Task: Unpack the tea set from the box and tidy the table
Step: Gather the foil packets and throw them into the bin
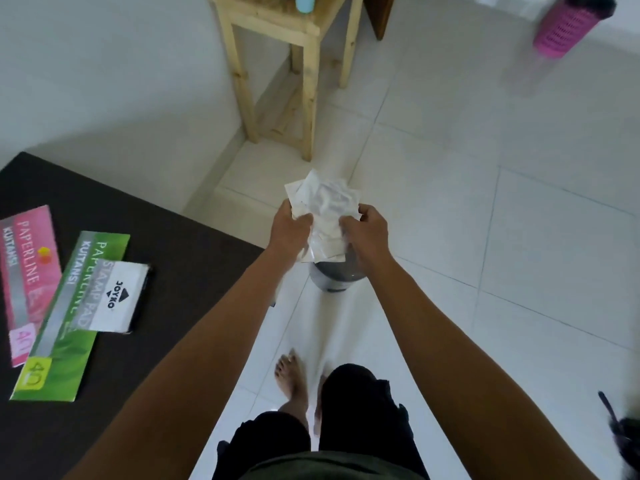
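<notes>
— Head view first: what are the hands doing?

— Both are clenched on one crumpled wad of white wrapping paper. The left hand grips its left edge, the right hand its right edge, fingers curled into the sheets. The wad bulges up beyond the knuckles and hangs a little below the palms.

— And under the hands?

— A small grey bin stands on the white tiled floor, directly beneath the paper; the lowest sheets reach down to its rim, though I cannot tell whether they touch it.

— Where is the table?

— A dark table lies left of the left forearm. On it, well apart from the hands, sit a pink receipt book, a green receipt book just beside it, and a white stamp pad box overlapping the green one.

— Anything further off?

— Beyond the hands stands a wooden stool; far to the upper right of the right hand, a pink basket. Bare feet show below the arms.
</notes>
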